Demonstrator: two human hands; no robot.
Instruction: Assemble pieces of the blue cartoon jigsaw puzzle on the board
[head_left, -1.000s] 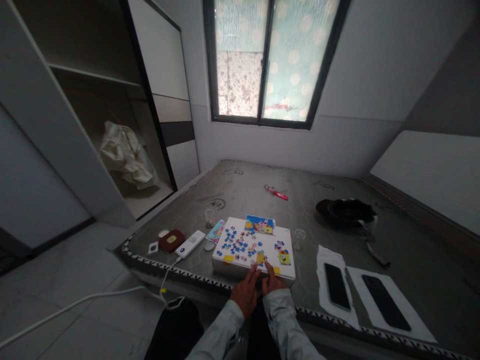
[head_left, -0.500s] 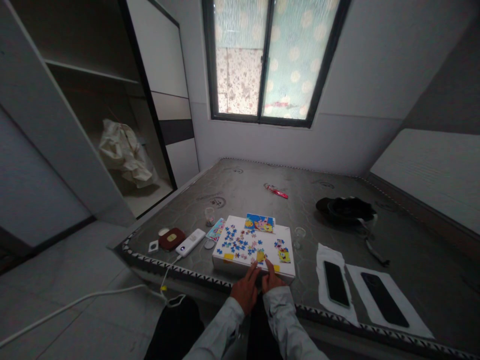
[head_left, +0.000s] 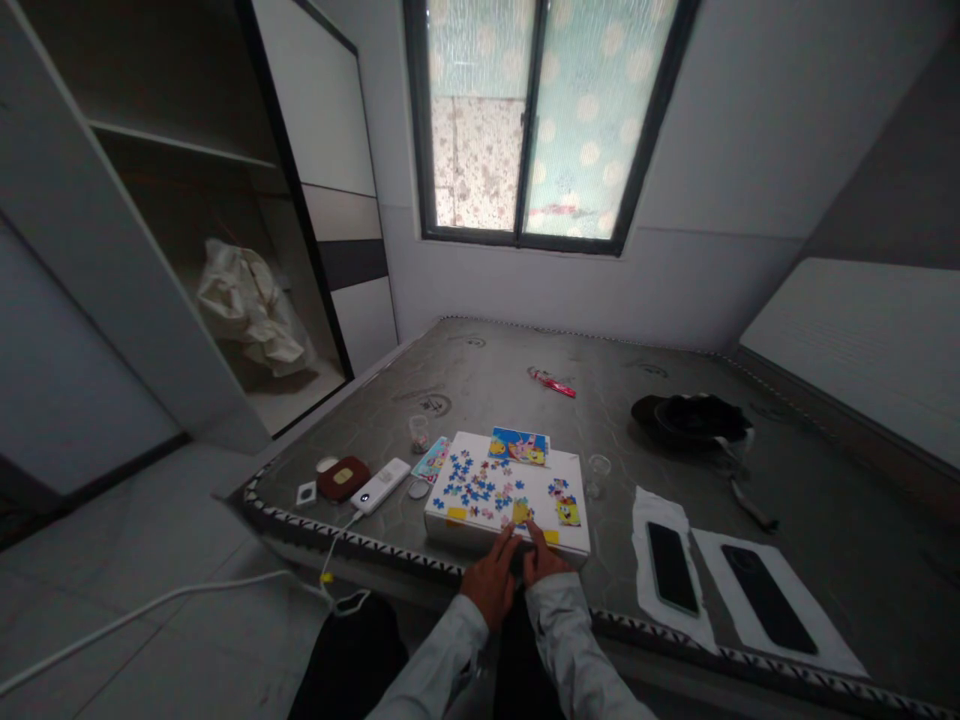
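A flat white box lies near the mattress's front edge with several loose blue puzzle pieces scattered on top. A joined yellow cartoon cluster sits at its right, and a printed picture card rests at its far edge. My left hand and my right hand rest side by side at the box's near edge. Their fingertips pinch a small yellow and pink cluster of pieces. Both sleeves are pale grey.
A bare grey mattress carries a power bank, a dark red case, two phones on white paper, a black cap, a red pen and a small glass. A white cable trails on the floor. An open wardrobe stands at left.
My hands have barely moved; the fingertips stay on the small cluster at the box's near edge. The view has tilted slightly.
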